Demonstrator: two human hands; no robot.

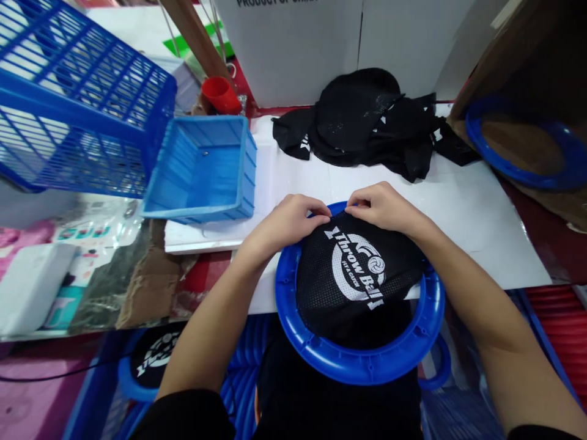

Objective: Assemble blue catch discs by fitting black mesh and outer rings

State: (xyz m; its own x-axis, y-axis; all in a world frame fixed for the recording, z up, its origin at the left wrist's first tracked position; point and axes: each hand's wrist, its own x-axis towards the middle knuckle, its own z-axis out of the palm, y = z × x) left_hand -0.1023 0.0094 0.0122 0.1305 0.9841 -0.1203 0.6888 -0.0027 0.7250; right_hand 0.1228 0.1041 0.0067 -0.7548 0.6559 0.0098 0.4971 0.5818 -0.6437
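A blue plastic ring (367,365) rests at the near edge of the white work surface, partly over my lap. Across its opening lies a black mesh fabric piece (318,299) with white "Throw Ball" print. My left hand (302,219) pinches the fabric's far edge at the ring's rim. Just to its right, my right hand (380,206) pinches the same edge between thumb and fingers. Along the near side, a gap shows between fabric and ring. The fingers hide part of the far rim.
A pile of black mesh pieces (362,122) lies behind the ring. To the left stand a blue bin (202,177) and a blue basket (87,91). Another blue ring (568,165) sits at right. Below left is a ring with printed fabric (151,360).
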